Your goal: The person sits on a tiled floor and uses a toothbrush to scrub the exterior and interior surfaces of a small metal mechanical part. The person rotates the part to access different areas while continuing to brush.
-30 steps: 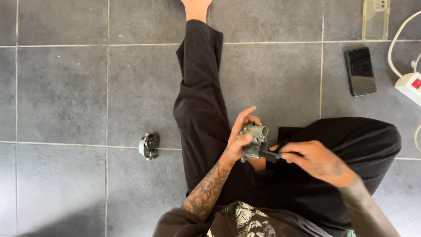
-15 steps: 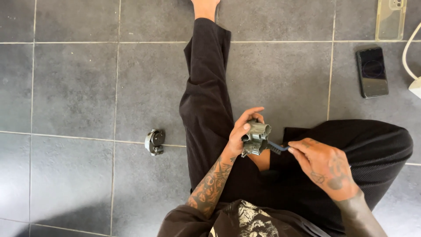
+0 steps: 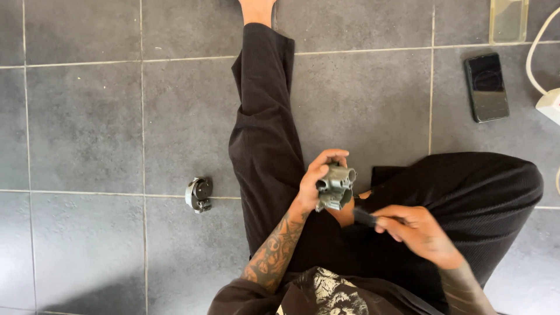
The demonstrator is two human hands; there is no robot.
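Sitting on a grey tiled floor point(image 3: 93, 116) w/ one leg in black trousers point(image 3: 265, 122) stretched straight out and the other folded to the person's right, a person works over their lap. Left hand point(image 3: 315, 184) is curled round a small grey metal part point(image 3: 335, 186), thumb and fingers closed on its left side and top, holding it just above the thigh; the part looks like a cast housing w/ a couple of short round tube openings facing up and to the right. Right hand point(image 3: 417, 230) is closed in a pinch/fist grip on a dark-handled tool point(image 3: 364, 217), handle end sticking out toward the metal part; the tip sits right by the part's lower edge, can't tell if it actually touches or what kind of tip it has. Left forearm is tattooed, right one too near the wrist. Approx. to the left of the outstretched leg, well apart from both hands, a second small round metal piece point(image 3: 199, 194) lies on a tile seam. Top right: a black phone point(image 3: 486, 87) lies flat, screen dark, w/ a clear case-like item point(image 3: 508, 20) above it and a white power adapter point(image 3: 550, 105) w/ white cable at the frame edge.
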